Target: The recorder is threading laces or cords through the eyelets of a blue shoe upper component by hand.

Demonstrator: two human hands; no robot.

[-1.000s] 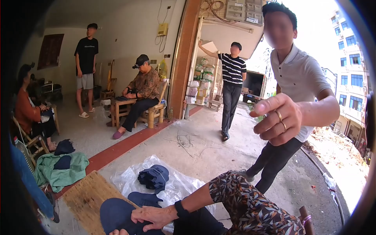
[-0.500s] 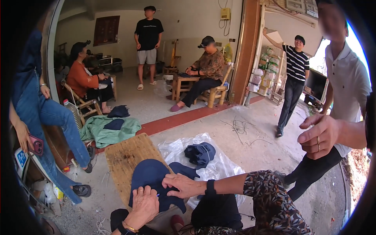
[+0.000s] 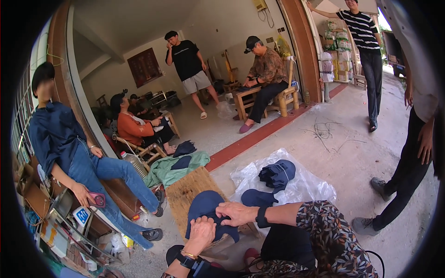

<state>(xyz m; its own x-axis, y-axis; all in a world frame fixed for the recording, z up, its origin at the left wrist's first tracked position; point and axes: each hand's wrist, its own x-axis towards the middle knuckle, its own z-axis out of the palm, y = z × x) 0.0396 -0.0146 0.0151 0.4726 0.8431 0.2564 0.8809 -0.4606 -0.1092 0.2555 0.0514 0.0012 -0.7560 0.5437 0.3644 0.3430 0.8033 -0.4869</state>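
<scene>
My left hand [image 3: 202, 233] and right hand [image 3: 235, 214] on navy cloth piece [image 3: 203, 202]; pinched or pressed, I cannot tell. Uneven pull could skew it off the wooden board [image 3: 182, 190].

In the lower middle of the frame, the left hand [image 3: 201, 232] and the right hand [image 3: 234, 214] cover part of the navy cloth piece [image 3: 203, 203]; whether the fingers pinch it or only press it, I cannot tell. The cloth hides much of the wooden bench [image 3: 184, 185]. The top edge cuts the head of the person in the striped shirt [image 3: 369, 55], upper right, and the yellow wall box [image 3: 260, 4]. At the right edge, the person in the light shirt [image 3: 419, 103] has no visible head.
</scene>
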